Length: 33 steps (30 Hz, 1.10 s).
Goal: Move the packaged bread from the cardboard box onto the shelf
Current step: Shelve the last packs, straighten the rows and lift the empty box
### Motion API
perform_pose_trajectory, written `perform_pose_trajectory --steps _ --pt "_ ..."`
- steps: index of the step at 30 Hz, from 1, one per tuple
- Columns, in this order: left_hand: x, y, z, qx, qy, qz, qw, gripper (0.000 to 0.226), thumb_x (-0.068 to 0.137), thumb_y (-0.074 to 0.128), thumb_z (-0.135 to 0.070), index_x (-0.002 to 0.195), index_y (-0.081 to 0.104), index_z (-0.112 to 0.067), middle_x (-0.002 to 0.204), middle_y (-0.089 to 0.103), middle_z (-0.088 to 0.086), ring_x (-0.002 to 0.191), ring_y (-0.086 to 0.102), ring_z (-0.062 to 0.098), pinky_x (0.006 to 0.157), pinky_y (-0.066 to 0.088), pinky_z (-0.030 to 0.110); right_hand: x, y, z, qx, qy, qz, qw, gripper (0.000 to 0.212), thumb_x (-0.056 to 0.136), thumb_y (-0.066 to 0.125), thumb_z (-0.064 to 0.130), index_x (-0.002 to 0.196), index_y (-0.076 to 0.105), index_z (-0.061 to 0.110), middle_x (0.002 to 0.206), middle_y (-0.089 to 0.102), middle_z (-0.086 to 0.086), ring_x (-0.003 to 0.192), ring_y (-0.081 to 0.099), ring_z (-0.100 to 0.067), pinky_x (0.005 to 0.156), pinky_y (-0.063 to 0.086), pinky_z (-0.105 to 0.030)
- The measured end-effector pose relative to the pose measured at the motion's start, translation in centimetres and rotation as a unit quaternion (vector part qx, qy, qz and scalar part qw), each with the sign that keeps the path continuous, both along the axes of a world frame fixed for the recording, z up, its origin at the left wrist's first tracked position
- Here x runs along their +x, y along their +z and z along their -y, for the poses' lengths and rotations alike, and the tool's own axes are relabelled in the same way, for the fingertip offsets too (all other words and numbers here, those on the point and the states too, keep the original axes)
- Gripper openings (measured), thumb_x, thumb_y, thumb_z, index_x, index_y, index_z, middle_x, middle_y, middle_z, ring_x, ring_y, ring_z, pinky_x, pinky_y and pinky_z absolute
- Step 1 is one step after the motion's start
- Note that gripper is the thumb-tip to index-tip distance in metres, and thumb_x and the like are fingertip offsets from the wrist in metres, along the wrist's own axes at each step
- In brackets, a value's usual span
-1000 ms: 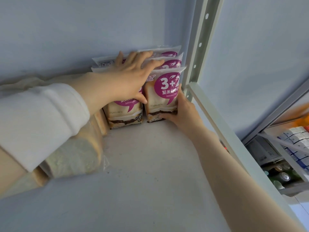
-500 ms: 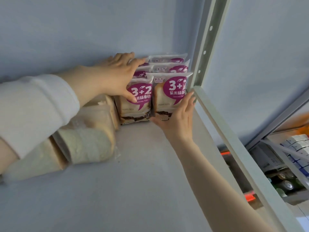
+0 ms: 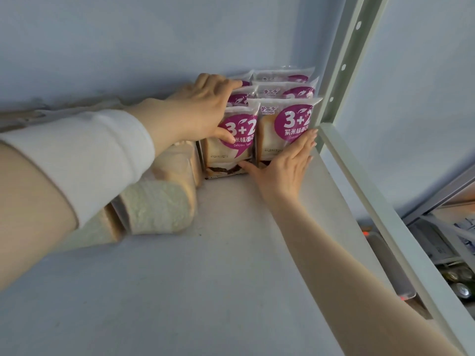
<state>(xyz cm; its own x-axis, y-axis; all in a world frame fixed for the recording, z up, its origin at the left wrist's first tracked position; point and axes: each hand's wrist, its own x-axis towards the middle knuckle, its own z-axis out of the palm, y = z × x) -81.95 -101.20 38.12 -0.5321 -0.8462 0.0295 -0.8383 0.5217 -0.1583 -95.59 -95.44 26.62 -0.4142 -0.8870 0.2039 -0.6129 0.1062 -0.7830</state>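
through the head camera i saw the packaged bread already on the shelf (image 3: 205, 278), tucked into its far right corner beside the upright post (image 3: 341, 60). the purple "3+2" packets stood upright in two rows, one behind another. the left hand (image 3: 203, 111) clamped the left row of packets (image 3: 231, 152): its thumb pressed on the face of the front packet and its fingers lay over the tops of those behind, so i counted it as gripping that row. the right hand (image 3: 285, 165) lay flat and open, with straight fingers pressed against the face of the front packet of the right row of packets (image 3: 285, 119) and fingertips near the post. its thumb reached across to the bottom edge of the left row. a white sleeve (image 3: 84, 160) covered the left forearm. left of the packets, touching them, lay plain toast loaves (image 3: 159, 209) in clear wrap, tipped on their sides. beyond the shelf's front rail (image 3: 372, 201), on a lower level, i could make out cans (image 3: 461, 289).
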Motion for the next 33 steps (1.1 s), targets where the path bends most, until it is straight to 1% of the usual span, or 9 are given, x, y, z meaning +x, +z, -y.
perform_pose_trajectory --steps 3,6,10,16,20,25,28,30,33 --pt "-0.1 0.8 -0.5 0.026 0.029 0.022 0.999 0.109 0.072 0.063 -0.058 0.147 -0.005 -0.019 0.157 -0.001 0.014 0.145 0.0 0.027 0.116 0.007 0.055 -1.2 0.7 -0.5 0.028 0.035 0.001 0.999 0.136 0.062 0.082 0.042 0.143 -0.02 0.001 0.156 -0.015 -0.016 0.145 -0.01 -0.03 0.117 -0.004 -0.039" --pt "-0.1 1.6 -1.5 0.019 0.044 0.035 0.998 0.108 0.072 0.059 -0.062 0.147 -0.007 -0.021 0.158 -0.004 0.01 0.145 -0.002 0.023 0.115 -0.001 0.054 -2.3 1.4 -1.2 0.054 0.048 -0.003 0.997 0.135 0.062 0.082 0.04 0.145 -0.018 0.007 0.157 -0.008 -0.014 0.146 -0.005 -0.029 0.118 0.002 -0.04" --pt "0.5 2.7 -3.7 -0.04 0.034 0.1 0.994 0.093 0.077 0.051 -0.063 0.147 0.01 -0.017 0.157 0.009 0.01 0.145 0.008 0.025 0.115 0.003 0.053 -2.7 3.0 -2.7 0.073 0.037 -0.045 0.996 0.129 0.066 0.08 0.04 0.146 -0.015 0.008 0.157 -0.003 -0.017 0.145 -0.005 -0.031 0.119 0.003 -0.044" --pt "2.2 4.9 -9.1 -0.08 0.049 0.145 0.985 0.077 0.084 0.049 -0.058 0.141 0.029 -0.01 0.15 0.032 0.012 0.14 0.026 0.028 0.114 0.015 0.052 -1.3 7.6 -7.1 0.096 0.042 -0.231 0.967 0.111 0.075 0.073 0.04 0.148 -0.005 0.011 0.156 -0.008 -0.019 0.144 -0.01 -0.036 0.116 0.002 -0.05" --pt "4.7 6.0 -13.8 -0.097 0.048 0.133 0.985 0.062 0.087 0.047 -0.054 0.131 0.041 -0.011 0.13 0.054 0.013 0.121 0.048 0.03 0.108 0.027 0.046 1.2 10.4 -11.8 0.107 0.073 -0.303 0.944 0.096 0.078 0.072 0.034 0.148 0.009 0.013 0.157 0.004 -0.013 0.145 -0.006 -0.036 0.116 0.008 -0.056" --pt "8.1 5.1 -19.5 -0.037 0.04 0.118 0.992 0.062 0.085 0.048 -0.055 0.134 0.039 -0.018 0.13 0.054 0.006 0.116 0.053 0.031 0.089 0.043 0.039 5.1 11.7 -18.4 0.175 0.101 -0.355 0.913 0.092 0.078 0.07 0.036 0.147 0.015 0.009 0.154 0.018 -0.012 0.145 0.003 -0.031 0.113 0.016 -0.06" --pt "9.3 4.3 -23.1 0.07 0.059 0.145 0.985 0.063 0.086 0.052 -0.052 0.136 0.04 -0.015 0.13 0.055 0.008 0.115 0.053 0.031 0.097 0.044 0.041 6.2 12.2 -22.3 0.215 0.112 -0.352 0.904 0.08 0.079 0.071 0.035 0.14 0.029 0.006 0.142 0.039 -0.013 0.137 0.03 -0.032 0.107 0.032 -0.051" --pt "9.4 4.0 -25.7 0.102 0.062 0.191 0.974 0.062 0.087 0.05 -0.052 0.134 0.043 -0.012 0.13 0.055 0.007 0.118 0.051 0.029 0.1 0.042 0.04 6.2 12.5 -25.2 0.249 0.118 -0.34 0.899 0.074 0.08 0.07 0.033 0.138 0.032 0.007 0.132 0.05 -0.012 0.124 0.046 -0.032 0.095 0.042 -0.042" --pt "8.2 3.7 -29.9 0.135 0.054 0.222 0.964 0.064 0.088 0.046 -0.054 0.138 0.039 -0.015 0.139 0.046 0.004 0.126 0.044 0.027 0.104 0.037 0.038 5.3 13.1 -29.7 0.307 0.124 -0.341 0.88 0.071 0.082 0.068 0.035 0.138 0.033 0.008 0.126 0.054 -0.012 0.117 0.052 -0.032 0.09 0.045 -0.036"
